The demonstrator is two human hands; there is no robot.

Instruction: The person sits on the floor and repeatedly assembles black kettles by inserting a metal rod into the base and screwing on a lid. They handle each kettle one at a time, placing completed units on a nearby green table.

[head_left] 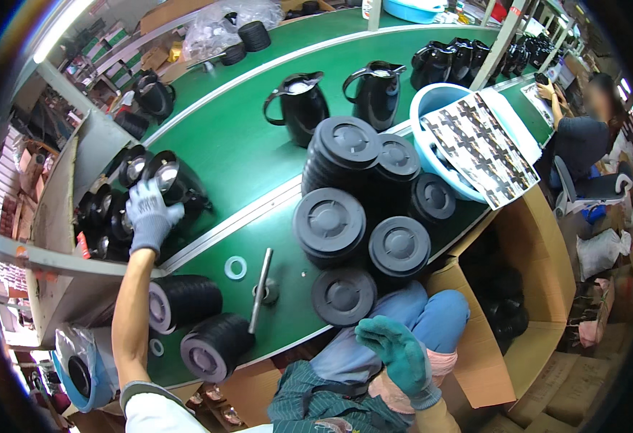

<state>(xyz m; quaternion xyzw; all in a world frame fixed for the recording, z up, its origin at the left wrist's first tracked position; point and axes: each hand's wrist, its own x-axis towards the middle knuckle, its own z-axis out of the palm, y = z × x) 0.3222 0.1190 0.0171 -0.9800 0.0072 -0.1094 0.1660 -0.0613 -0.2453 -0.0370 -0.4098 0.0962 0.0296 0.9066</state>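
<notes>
My left hand (150, 214), in a grey-white glove, reaches over a cluster of black jugs at the left. Its fingers are stretched and its thumb stands apart, against or just beside the rim of one black jug (179, 180); a firm grip does not show. My right hand (397, 355), in a teal glove, is raised over my lap with fingers extended and nothing in it. Stacks of round black lids (329, 220) stand between the hands on the green worktable (208, 252). A metal rod (261, 291) and a pale ring (235, 268) lie nearer the left forearm.
Two black jugs (299, 108) stand on the green conveyor beyond the stacks. A blue tub (421, 108) with a patterned sheet (481, 148) is at the right, above an open cardboard box (540, 289). More lid stacks (186, 303) lie near my left forearm. Another person (583, 137) sits far right.
</notes>
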